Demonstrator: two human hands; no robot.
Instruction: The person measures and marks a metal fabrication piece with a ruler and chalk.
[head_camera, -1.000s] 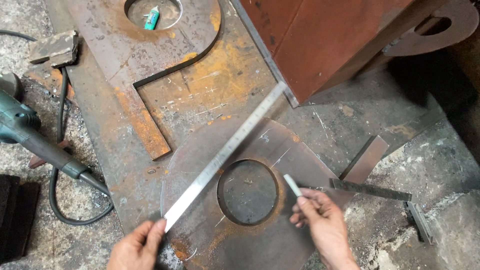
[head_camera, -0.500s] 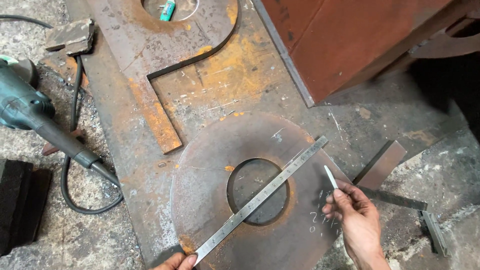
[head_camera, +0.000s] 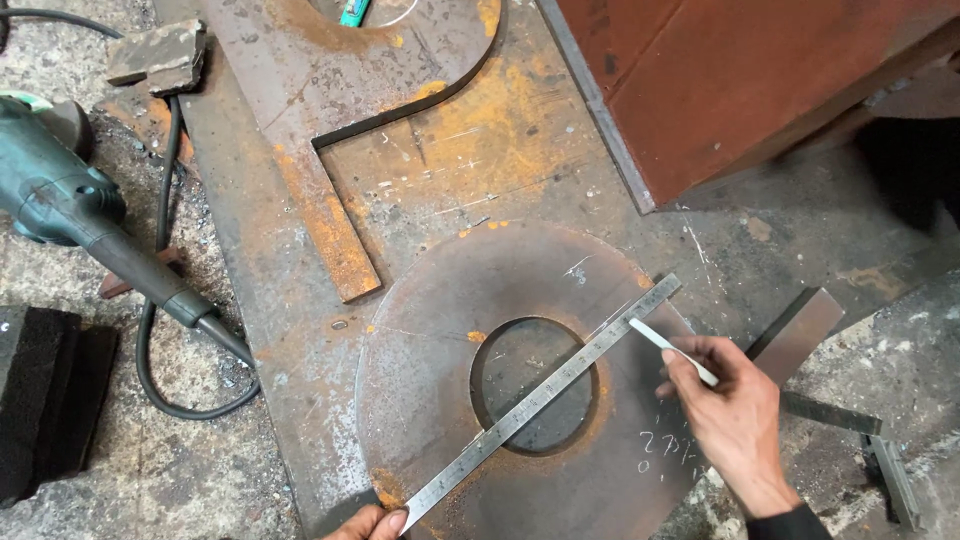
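While pinning the steel ruler (head_camera: 540, 395) diagonally across the holed steel disc (head_camera: 440, 330) by left hand (head_camera: 368, 524) fingertips only, right hand (head_camera: 735, 420) fingers clamped on soapstone marker (head_camera: 670, 350) beside its edge: risks ruler pivoting, skewing line.

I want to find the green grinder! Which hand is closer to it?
The left hand. It sits at the bottom edge, pressing down the ruler end, with the grinder up to its left. The right hand holds white chalk farther right, across the round plate.
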